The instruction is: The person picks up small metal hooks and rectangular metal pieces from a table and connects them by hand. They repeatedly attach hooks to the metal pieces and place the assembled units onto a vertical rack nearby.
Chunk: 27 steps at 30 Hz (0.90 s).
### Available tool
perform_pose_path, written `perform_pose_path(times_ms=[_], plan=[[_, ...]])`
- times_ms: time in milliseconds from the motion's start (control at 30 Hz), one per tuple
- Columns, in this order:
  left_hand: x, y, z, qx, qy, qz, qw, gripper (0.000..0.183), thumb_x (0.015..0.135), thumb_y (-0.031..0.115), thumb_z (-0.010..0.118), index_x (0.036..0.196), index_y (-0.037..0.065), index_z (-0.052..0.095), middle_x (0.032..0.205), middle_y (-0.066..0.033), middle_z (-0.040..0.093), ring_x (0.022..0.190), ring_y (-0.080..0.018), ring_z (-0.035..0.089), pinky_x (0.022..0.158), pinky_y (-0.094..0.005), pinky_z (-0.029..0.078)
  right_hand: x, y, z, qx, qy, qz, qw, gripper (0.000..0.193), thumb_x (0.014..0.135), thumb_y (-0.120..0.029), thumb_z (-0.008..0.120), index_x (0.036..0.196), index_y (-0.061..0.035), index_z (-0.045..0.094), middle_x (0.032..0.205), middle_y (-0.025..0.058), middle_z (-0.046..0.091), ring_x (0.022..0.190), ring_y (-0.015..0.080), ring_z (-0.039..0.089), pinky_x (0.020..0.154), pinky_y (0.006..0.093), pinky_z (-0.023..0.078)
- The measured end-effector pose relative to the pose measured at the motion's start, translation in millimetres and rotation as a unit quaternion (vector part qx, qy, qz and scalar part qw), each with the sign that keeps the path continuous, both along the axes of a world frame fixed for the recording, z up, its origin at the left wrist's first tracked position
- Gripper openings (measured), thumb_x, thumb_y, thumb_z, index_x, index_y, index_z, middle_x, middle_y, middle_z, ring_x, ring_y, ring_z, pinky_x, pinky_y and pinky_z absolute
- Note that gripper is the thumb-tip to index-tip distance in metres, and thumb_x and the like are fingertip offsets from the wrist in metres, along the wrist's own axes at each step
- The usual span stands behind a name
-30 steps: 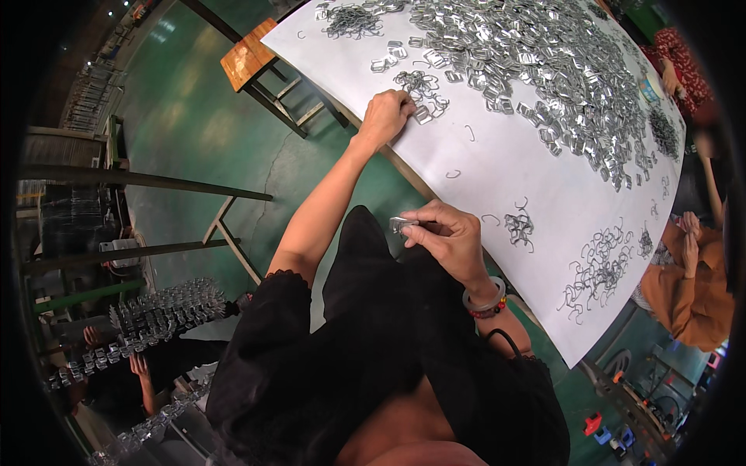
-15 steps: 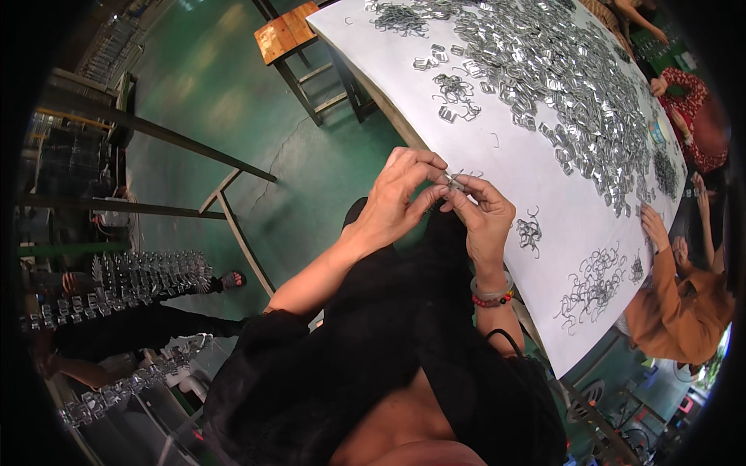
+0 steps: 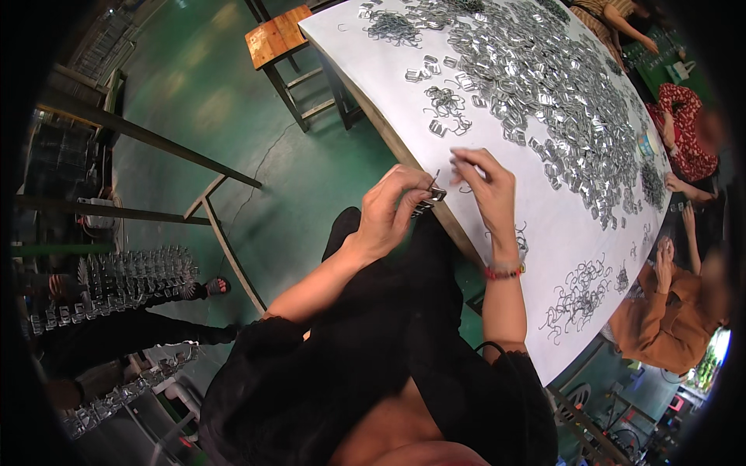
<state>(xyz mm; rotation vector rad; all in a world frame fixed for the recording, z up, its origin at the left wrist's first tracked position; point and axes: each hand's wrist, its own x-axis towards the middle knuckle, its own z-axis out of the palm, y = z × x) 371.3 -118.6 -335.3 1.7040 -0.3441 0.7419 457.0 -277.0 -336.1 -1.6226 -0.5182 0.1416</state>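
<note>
Fingers (image 3: 407,177) (left, on buckle (image 3: 438,194)) near table edge (image 3: 383,127)

Floor (image 3: 167,186): glossy green, thin crack (image 3: 272,158) near 10 o'clock, pale light reflections (image 3: 210,113) between 10 and 11. Stool (image 3: 278,37), wooden top, dark legs, at 11. White-topped table (image 3: 536,225) from 12 round to 4. Dark metal bars (image 3: 148,137), 9 to 10. I note bright greenery (image 3: 708,365) near 4.

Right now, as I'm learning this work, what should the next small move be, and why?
Perhaps lower the right hand to the loose hook on the table: it lies close by those fingers, which are apart from the metal buckle that the left hand pinches.
</note>
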Motion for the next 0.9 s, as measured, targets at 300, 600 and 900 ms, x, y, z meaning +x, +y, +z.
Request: perform_pose_path(times_ms=[300, 600, 900], plan=[[-5, 6, -9, 0.021, 0.021, -0.009, 1.0, 0.017, 0.078, -0.011, 0.061, 0.092, -0.002, 0.056, 0.088, -0.0122, 0.063, 0.078, -0.0253, 0.061, 0.071, -0.0332, 0.049, 105, 37, -92, -0.339, -0.376, -0.077, 0.859, 0.035, 0.078, -0.002, 0.064, 0.114, -0.0005, 0.062, 0.101, 0.0126, 0.066, 0.086, 0.0279, 0.059, 0.079, 0.035, 0.049], [5, -1, -9, 0.1, 0.076, -0.013, 0.992, 0.011, 0.081, -0.002, 0.063, 0.092, 0.002, 0.059, 0.085, -0.0088, 0.063, 0.076, -0.0254, 0.059, 0.072, -0.0338, 0.044, -13, -3, 17, 0.034, 0.07, -0.015, 0.997, 0.022, 0.084, 0.003, 0.057, 0.105, 0.0042, 0.066, 0.09, 0.0081, 0.064, 0.07, 0.012, 0.063, 0.062, 0.0228, 0.052], [5, -2, -9, 0.177, 0.089, -0.016, 0.98, 0.016, 0.08, -0.007, 0.063, 0.093, 0.0, 0.06, 0.09, -0.0095, 0.064, 0.082, -0.0241, 0.061, 0.073, -0.0332, 0.048, -41, -6, 29, 0.109, 0.048, -0.069, 0.99, 0.019, 0.081, 0.005, 0.065, 0.101, 0.005, 0.067, 0.092, 0.0087, 0.064, 0.071, 0.0124, 0.064, 0.061, 0.0205, 0.052]])
